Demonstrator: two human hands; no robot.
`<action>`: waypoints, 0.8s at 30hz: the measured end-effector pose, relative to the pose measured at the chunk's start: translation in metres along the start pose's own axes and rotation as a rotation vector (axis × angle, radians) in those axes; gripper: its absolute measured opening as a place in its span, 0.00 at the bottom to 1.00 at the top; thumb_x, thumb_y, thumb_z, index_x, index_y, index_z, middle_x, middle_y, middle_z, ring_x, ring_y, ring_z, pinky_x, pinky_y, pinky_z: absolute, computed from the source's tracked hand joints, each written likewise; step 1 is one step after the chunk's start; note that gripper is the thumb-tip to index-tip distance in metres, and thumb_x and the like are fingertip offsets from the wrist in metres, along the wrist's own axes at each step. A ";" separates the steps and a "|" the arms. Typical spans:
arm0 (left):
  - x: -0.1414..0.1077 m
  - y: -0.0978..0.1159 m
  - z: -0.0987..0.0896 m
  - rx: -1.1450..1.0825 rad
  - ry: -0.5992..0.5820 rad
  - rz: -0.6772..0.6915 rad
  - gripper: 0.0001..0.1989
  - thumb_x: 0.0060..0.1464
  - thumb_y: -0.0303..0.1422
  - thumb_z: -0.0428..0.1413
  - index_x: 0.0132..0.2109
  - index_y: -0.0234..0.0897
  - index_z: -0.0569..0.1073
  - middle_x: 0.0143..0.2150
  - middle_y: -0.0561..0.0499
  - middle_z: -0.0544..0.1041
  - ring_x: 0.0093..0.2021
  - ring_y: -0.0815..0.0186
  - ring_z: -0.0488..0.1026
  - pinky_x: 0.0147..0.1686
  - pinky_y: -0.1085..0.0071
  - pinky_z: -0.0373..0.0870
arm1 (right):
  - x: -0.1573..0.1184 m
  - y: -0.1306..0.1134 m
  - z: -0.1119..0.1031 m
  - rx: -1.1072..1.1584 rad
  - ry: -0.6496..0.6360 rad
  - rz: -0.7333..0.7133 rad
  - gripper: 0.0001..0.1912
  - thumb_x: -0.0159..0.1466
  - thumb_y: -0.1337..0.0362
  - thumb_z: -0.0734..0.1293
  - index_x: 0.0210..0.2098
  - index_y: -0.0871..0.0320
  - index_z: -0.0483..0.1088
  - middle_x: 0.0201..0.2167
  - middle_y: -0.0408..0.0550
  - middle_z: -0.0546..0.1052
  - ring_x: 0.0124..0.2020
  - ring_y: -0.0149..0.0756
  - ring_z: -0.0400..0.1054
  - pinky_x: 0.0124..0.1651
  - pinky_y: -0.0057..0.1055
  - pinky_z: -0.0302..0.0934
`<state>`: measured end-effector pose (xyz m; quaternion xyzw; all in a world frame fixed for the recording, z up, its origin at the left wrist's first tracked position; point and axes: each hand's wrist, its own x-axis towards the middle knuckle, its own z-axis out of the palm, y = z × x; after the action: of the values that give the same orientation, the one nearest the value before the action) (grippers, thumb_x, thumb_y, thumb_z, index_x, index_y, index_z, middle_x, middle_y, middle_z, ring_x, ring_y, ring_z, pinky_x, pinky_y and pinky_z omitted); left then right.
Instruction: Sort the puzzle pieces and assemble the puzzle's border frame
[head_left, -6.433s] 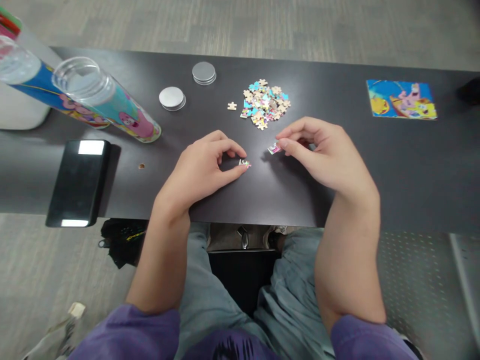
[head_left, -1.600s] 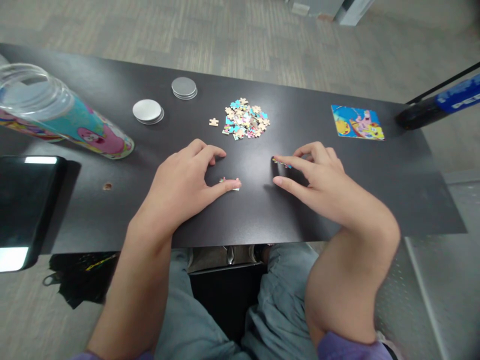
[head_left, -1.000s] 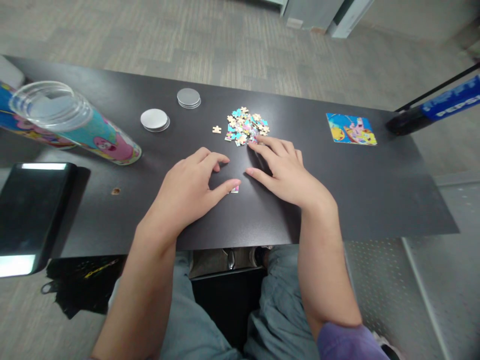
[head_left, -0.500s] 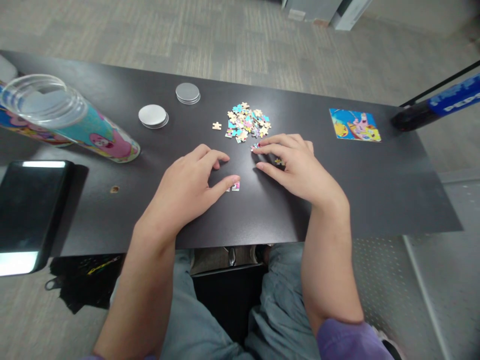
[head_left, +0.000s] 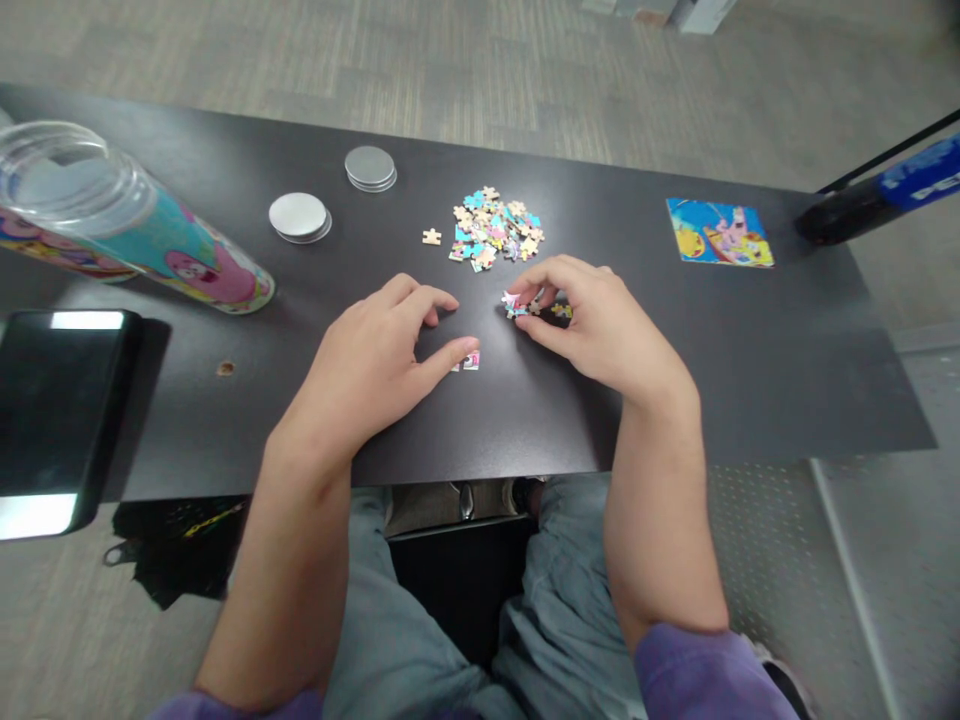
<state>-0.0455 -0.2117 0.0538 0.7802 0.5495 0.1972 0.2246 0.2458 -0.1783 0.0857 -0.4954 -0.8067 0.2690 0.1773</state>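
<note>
- The left hand [head_left: 367, 365] lay palm-down on the dark matte tabletop [head_left: 750, 350], not far from its near edge, fingers spread and loose — the thumb tip pressed against a small pink-and-white joined puzzle bit [head_left: 469, 361], pinning it flat rather than gripping it.
- The right hand [head_left: 600, 330] rested just beside it, toward the middle of the tabletop, thumb and forefinger pinched on a small pink-and-blue jigsaw piece [head_left: 514, 303].
- A second tiny yellowish piece [head_left: 560, 311] lay under the curl of the right hand's fingers; whether they touched it could not be told.
- Just beyond the right hand sat the heap of loose cardboard puzzle pieces [head_left: 495, 226], with one lone tan piece [head_left: 430, 237] just left of it.
- Toward the far edge lay two round silver metal lids [head_left: 298, 216] — well apart from both hands.
- A clear cartoon-printed plastic tube [head_left: 127, 230] lay on its side at the left end.
- A colourful cartoon reference picture [head_left: 718, 233] lay near the right far corner.
</note>
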 end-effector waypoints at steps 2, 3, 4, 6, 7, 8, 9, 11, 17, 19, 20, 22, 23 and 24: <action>0.000 -0.001 0.000 0.001 0.002 0.003 0.21 0.78 0.50 0.67 0.67 0.45 0.87 0.60 0.43 0.87 0.50 0.49 0.84 0.57 0.50 0.83 | -0.001 -0.001 0.000 0.001 -0.014 -0.013 0.18 0.72 0.53 0.78 0.59 0.28 0.91 0.60 0.46 0.93 0.58 0.69 0.85 0.72 0.80 0.75; 0.000 -0.001 0.000 0.002 0.002 0.003 0.21 0.78 0.50 0.67 0.67 0.45 0.87 0.60 0.43 0.87 0.50 0.49 0.84 0.57 0.50 0.83 | -0.001 0.000 0.001 0.003 -0.018 -0.034 0.18 0.73 0.54 0.77 0.59 0.31 0.91 0.60 0.46 0.93 0.57 0.68 0.85 0.72 0.79 0.76; 0.000 -0.001 0.000 0.001 0.001 0.002 0.21 0.78 0.50 0.67 0.67 0.45 0.87 0.60 0.43 0.87 0.50 0.50 0.84 0.58 0.50 0.83 | -0.001 0.000 0.002 0.011 -0.015 -0.064 0.17 0.74 0.56 0.76 0.58 0.34 0.91 0.59 0.47 0.93 0.56 0.66 0.85 0.70 0.77 0.77; 0.001 -0.002 0.000 0.000 0.001 -0.002 0.21 0.78 0.51 0.68 0.67 0.45 0.87 0.60 0.43 0.87 0.50 0.50 0.84 0.58 0.51 0.83 | -0.001 0.002 0.004 0.042 -0.017 -0.122 0.14 0.75 0.60 0.74 0.57 0.42 0.90 0.57 0.50 0.93 0.52 0.60 0.85 0.66 0.68 0.79; 0.001 -0.002 0.000 -0.001 0.000 -0.004 0.22 0.78 0.51 0.68 0.67 0.45 0.87 0.60 0.43 0.87 0.50 0.50 0.84 0.58 0.51 0.83 | -0.001 0.002 0.005 0.064 -0.022 -0.146 0.14 0.75 0.61 0.73 0.56 0.45 0.89 0.56 0.51 0.92 0.50 0.57 0.85 0.63 0.63 0.80; 0.000 -0.002 0.000 -0.002 0.000 -0.005 0.22 0.78 0.52 0.68 0.68 0.45 0.87 0.60 0.43 0.87 0.50 0.50 0.84 0.58 0.52 0.83 | -0.001 0.002 0.006 0.087 -0.031 -0.163 0.14 0.76 0.63 0.73 0.56 0.47 0.89 0.55 0.51 0.92 0.49 0.54 0.84 0.60 0.59 0.80; 0.000 -0.002 0.001 -0.004 -0.001 -0.005 0.22 0.78 0.52 0.68 0.68 0.45 0.87 0.60 0.43 0.87 0.50 0.50 0.84 0.58 0.52 0.83 | -0.001 0.002 0.006 0.111 -0.042 -0.178 0.13 0.76 0.63 0.72 0.56 0.47 0.88 0.53 0.51 0.91 0.48 0.52 0.84 0.58 0.56 0.80; 0.001 -0.002 0.000 -0.006 -0.002 -0.005 0.23 0.78 0.53 0.68 0.68 0.46 0.87 0.60 0.43 0.87 0.50 0.50 0.84 0.58 0.52 0.83 | -0.002 0.000 0.006 0.155 -0.077 -0.179 0.12 0.78 0.63 0.73 0.56 0.46 0.88 0.51 0.49 0.90 0.47 0.51 0.83 0.56 0.54 0.81; 0.000 -0.002 -0.001 -0.028 0.006 0.005 0.21 0.78 0.51 0.69 0.66 0.47 0.88 0.59 0.45 0.87 0.49 0.52 0.83 0.54 0.54 0.83 | -0.006 -0.003 0.001 0.297 -0.094 -0.130 0.10 0.80 0.61 0.75 0.59 0.46 0.85 0.50 0.47 0.92 0.43 0.49 0.81 0.51 0.52 0.80; -0.001 0.002 -0.001 -0.042 0.003 0.030 0.19 0.78 0.48 0.69 0.66 0.47 0.88 0.59 0.45 0.87 0.48 0.53 0.82 0.52 0.54 0.82 | -0.007 0.001 0.000 0.271 -0.055 -0.121 0.08 0.80 0.62 0.75 0.57 0.48 0.85 0.52 0.49 0.91 0.43 0.48 0.79 0.51 0.50 0.78; -0.001 0.005 -0.001 -0.042 0.000 0.046 0.18 0.78 0.47 0.69 0.66 0.46 0.88 0.60 0.45 0.87 0.48 0.54 0.82 0.53 0.54 0.82 | -0.007 0.004 0.000 0.246 -0.043 -0.124 0.08 0.79 0.62 0.76 0.56 0.48 0.85 0.53 0.50 0.90 0.42 0.48 0.78 0.51 0.50 0.77; -0.002 0.014 0.000 -0.019 -0.002 0.074 0.16 0.78 0.44 0.69 0.66 0.45 0.88 0.62 0.44 0.87 0.49 0.53 0.84 0.54 0.52 0.82 | -0.007 0.013 0.000 0.191 -0.039 -0.142 0.08 0.76 0.61 0.78 0.54 0.49 0.86 0.55 0.52 0.89 0.42 0.48 0.77 0.50 0.49 0.76; -0.003 0.019 0.001 0.005 -0.004 0.082 0.16 0.79 0.42 0.69 0.66 0.45 0.88 0.63 0.43 0.87 0.50 0.52 0.84 0.56 0.50 0.83 | -0.007 0.018 0.001 0.164 -0.048 -0.146 0.09 0.75 0.61 0.79 0.54 0.49 0.87 0.56 0.52 0.88 0.42 0.48 0.77 0.50 0.49 0.75; -0.003 0.024 0.001 0.035 -0.006 0.087 0.15 0.79 0.41 0.68 0.66 0.44 0.88 0.64 0.42 0.87 0.51 0.51 0.85 0.57 0.49 0.83 | -0.006 0.022 0.002 0.149 -0.051 -0.158 0.10 0.74 0.61 0.80 0.54 0.49 0.88 0.55 0.52 0.87 0.42 0.48 0.76 0.49 0.48 0.74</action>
<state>-0.0270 -0.2216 0.0661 0.8078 0.5177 0.1950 0.2037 0.2633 -0.1765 0.0707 -0.4090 -0.8252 0.3258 0.2137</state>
